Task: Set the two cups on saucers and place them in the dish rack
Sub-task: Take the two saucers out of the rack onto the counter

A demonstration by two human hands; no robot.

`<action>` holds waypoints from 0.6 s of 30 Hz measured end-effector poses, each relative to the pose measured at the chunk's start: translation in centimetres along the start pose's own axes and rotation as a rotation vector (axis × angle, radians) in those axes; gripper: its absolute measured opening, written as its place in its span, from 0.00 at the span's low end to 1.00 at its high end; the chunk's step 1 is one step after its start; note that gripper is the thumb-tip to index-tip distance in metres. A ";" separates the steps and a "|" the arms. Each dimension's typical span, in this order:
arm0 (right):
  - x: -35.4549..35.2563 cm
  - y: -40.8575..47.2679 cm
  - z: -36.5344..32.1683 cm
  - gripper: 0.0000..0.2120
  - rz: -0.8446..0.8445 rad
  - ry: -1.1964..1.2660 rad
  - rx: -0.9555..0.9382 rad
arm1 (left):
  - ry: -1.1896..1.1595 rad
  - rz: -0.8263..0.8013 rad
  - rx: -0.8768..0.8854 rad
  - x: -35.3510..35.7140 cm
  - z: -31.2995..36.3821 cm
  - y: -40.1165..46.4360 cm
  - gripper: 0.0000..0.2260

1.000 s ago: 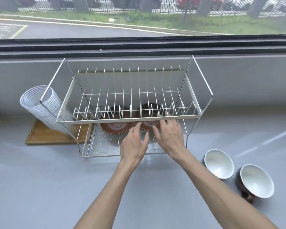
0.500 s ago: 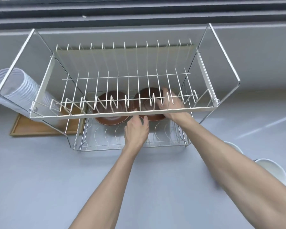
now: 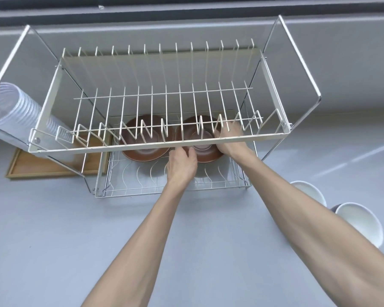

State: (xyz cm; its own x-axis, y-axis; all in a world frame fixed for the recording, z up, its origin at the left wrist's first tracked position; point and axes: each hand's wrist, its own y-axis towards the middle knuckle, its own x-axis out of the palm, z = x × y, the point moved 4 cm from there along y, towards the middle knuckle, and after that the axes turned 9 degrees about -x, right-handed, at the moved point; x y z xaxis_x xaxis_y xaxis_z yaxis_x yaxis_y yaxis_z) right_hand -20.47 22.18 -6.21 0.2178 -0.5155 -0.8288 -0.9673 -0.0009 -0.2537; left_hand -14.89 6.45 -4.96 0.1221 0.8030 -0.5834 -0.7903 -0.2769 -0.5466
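Observation:
Two brown saucers lie side by side on the lower shelf of the white wire dish rack: the left saucer and the right saucer. My left hand grips the near-left edge of the right saucer. My right hand holds its right edge, partly hidden under the upper tier's rail. Two cups with white insides stand on the counter at the right: one cup behind my right forearm, the other cup nearer me.
A stack of clear plastic cups lies on its side at the left, over a wooden tray. The rack's upper tier overhangs the lower shelf. Grey counter stretches in front; a grey wall ledge runs behind.
Both hands have reached further under the upper tier and closed on the right saucer's edges. The view has tilted down and moved closer to the rack.

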 end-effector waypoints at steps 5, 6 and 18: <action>-1.2 -1.4 -0.9 0.18 0.135 0.035 -0.062 | -0.024 -0.001 -0.012 0.1 -0.9 -0.8 0.29; -1.2 -2.1 -0.9 0.19 0.143 0.012 -0.072 | -0.019 0.006 -0.011 -0.1 -0.9 -1.4 0.29; -1.7 -7.6 -1.2 0.22 0.154 0.078 -0.051 | -0.049 0.043 -0.022 -2.2 -1.6 -6.1 0.30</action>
State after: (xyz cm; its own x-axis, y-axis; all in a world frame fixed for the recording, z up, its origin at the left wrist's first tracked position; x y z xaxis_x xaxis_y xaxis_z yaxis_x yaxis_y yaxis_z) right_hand -13.69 22.09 -2.28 0.0579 -0.5780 -0.8140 -0.9942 0.0403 -0.0994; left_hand -9.38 5.51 -1.31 0.0586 0.8149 -0.5766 -0.7807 -0.3226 -0.5352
